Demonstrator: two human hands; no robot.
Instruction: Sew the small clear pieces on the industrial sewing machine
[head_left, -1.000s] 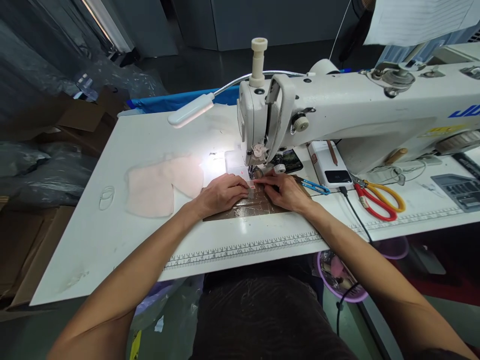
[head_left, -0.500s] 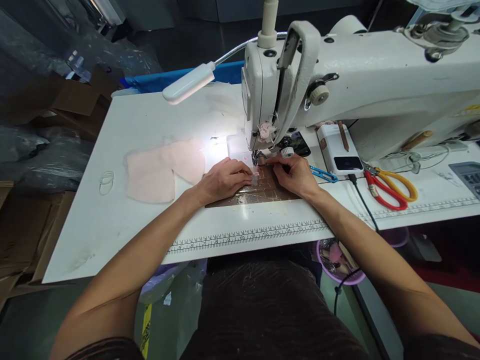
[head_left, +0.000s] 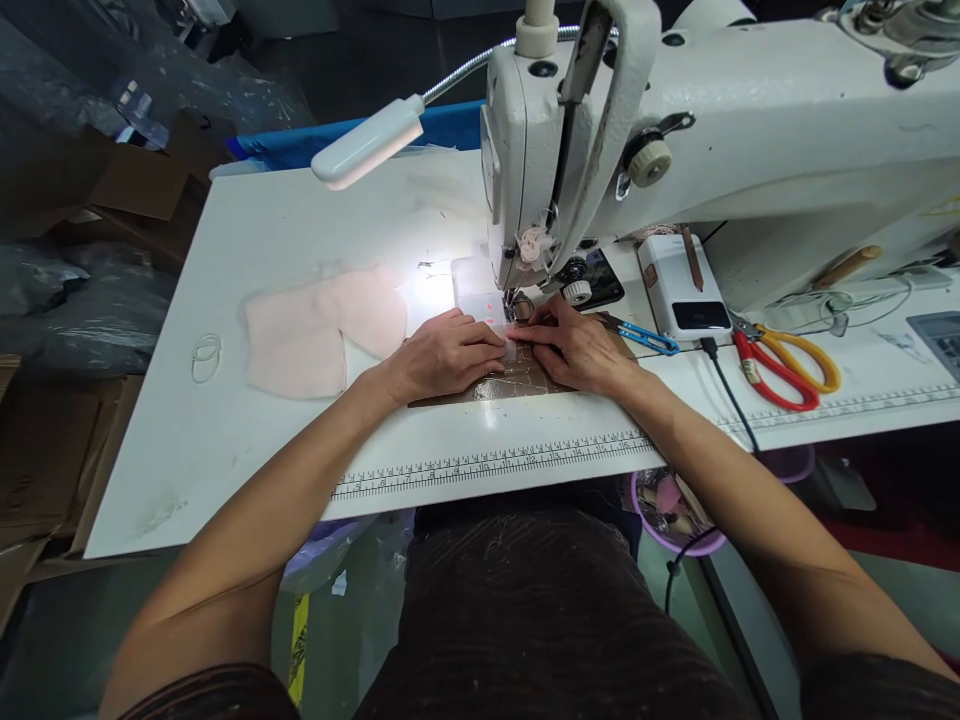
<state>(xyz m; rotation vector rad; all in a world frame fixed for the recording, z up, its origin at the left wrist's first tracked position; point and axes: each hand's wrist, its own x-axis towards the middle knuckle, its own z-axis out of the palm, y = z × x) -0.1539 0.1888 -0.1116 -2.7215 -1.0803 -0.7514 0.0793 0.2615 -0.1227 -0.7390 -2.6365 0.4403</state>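
My left hand (head_left: 454,352) rests on a brown taped sheet (head_left: 491,388), its fingers bent close together and holding down the edge of a small pale piece of fabric (head_left: 504,345) near the needle. From the other side my right hand (head_left: 574,348) reaches in, index finger and thumb closed on the same edge; its fingertips almost meet the left ones. Just above them is the presser foot (head_left: 519,305) of a white sewing machine (head_left: 517,150). Pinkish marks show on a clear part beside the foot. What lies under the fingers is partly hidden.
Pink fabric (head_left: 300,340) lies left on the white table (head_left: 225,460), near some thin rings (head_left: 206,358). To the right are blue thread snips (head_left: 645,338), a white power bank (head_left: 684,290) and red-and-yellow-handled cutters (head_left: 787,365). A lamp (head_left: 367,143) hangs above.
My right hand has shifted left, and its fingertips have come from beside the presser foot to the pale fabric by my left fingers. The left hand keeps its place. The view has tilted slightly.
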